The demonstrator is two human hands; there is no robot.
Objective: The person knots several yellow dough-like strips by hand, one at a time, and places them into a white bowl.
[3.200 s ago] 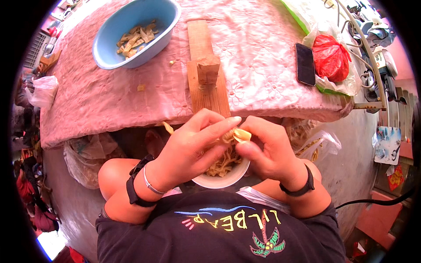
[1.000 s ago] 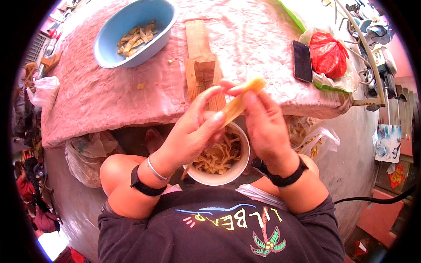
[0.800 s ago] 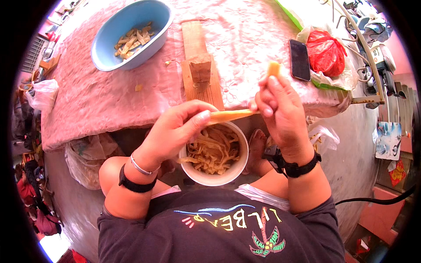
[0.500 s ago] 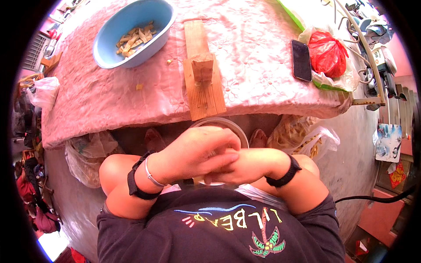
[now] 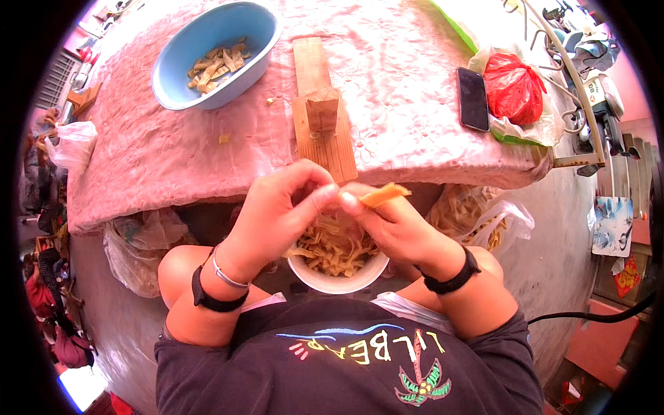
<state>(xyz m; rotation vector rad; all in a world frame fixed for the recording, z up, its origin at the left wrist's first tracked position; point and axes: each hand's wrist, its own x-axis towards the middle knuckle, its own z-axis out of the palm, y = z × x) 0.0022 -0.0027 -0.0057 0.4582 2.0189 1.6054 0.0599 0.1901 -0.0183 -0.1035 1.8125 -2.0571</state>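
My left hand [image 5: 280, 207] and my right hand [image 5: 404, 228] meet at the fingertips above a white bowl [image 5: 346, 284] between my knees. A pale yellow strip [image 5: 387, 194] of what looks like dried food sticks out of my right hand's grip, its free end pointing right. Thumb and forefinger of my left hand are pinched together against the right thumb; whatever lies between them is hidden. Many similar thin strips [image 5: 335, 252] fill the bowl below.
Ahead, a wooden block stand [image 5: 325, 149] sits at the edge of the pink-covered table [image 5: 408, 149]. A blue basin [image 5: 173, 97] with strips is at far left; a phone [image 5: 474, 98] and a red bag [image 5: 513, 88] lie right. Plastic bags [image 5: 142, 249] stand below.
My hands have gone from being crossed low over the bowl to meeting fingertip to fingertip farther forward. The strip in my right hand and the bowl's contents now show.
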